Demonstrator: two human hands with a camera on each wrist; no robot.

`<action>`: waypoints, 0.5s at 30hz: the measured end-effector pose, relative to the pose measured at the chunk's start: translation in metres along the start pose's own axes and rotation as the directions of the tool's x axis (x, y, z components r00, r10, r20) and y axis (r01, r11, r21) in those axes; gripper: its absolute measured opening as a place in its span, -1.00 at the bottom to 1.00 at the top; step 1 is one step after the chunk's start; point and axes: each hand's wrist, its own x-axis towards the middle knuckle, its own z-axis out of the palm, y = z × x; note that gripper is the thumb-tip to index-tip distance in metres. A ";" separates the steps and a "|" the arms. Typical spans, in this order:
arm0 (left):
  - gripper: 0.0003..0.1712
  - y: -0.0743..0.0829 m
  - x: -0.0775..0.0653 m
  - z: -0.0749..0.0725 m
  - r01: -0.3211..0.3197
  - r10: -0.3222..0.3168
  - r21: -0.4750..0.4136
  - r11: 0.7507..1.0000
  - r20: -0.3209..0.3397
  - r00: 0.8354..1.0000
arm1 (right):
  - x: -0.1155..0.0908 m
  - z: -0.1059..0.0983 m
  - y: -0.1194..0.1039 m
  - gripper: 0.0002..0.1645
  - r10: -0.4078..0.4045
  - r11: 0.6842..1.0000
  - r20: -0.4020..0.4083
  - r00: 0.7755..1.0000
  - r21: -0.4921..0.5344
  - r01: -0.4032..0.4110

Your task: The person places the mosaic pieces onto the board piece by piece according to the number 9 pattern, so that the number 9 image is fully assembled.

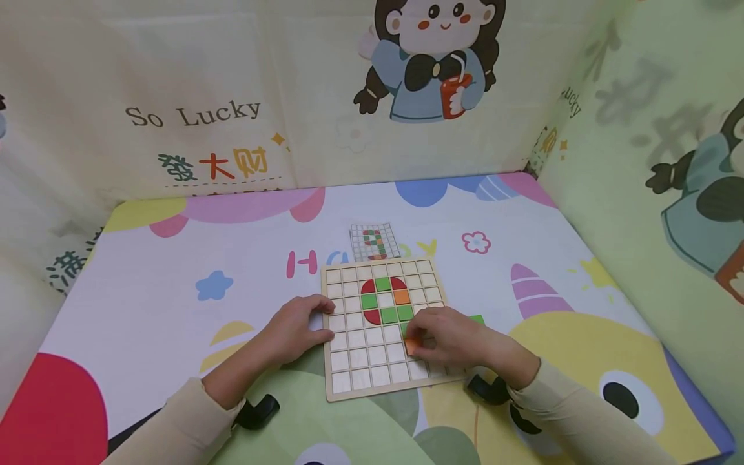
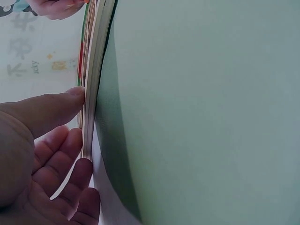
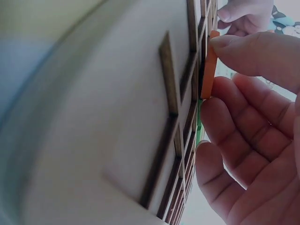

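A wooden grid board lies on the table, with red, green and orange tiles set in some of its squares. My right hand is over the board's lower right part and pinches an orange square tile between thumb and fingertips. That tile stands at the grid beneath a green tile, partly hidden by the fingers. At the board's left edge rests my left hand, thumb and fingertips touching the rim without curling round it.
Just behind the board lies a small printed card with a coloured grid pattern. Another green piece shows beyond the right hand. A patterned cloth covers the table, and printed curtains hang at the back and sides.
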 end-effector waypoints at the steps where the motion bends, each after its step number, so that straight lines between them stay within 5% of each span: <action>1: -0.53 0.000 0.000 0.000 -0.001 0.001 0.002 1.000 -0.001 1.000 | 0.000 0.000 0.000 -0.85 -0.005 1.000 -0.002 1.000 0.002 0.005; 15: -0.55 0.001 -0.001 -0.001 -0.002 0.002 0.001 1.000 0.004 1.000 | -0.001 0.001 -0.003 -0.88 0.043 0.999 0.020 0.999 -0.018 -0.042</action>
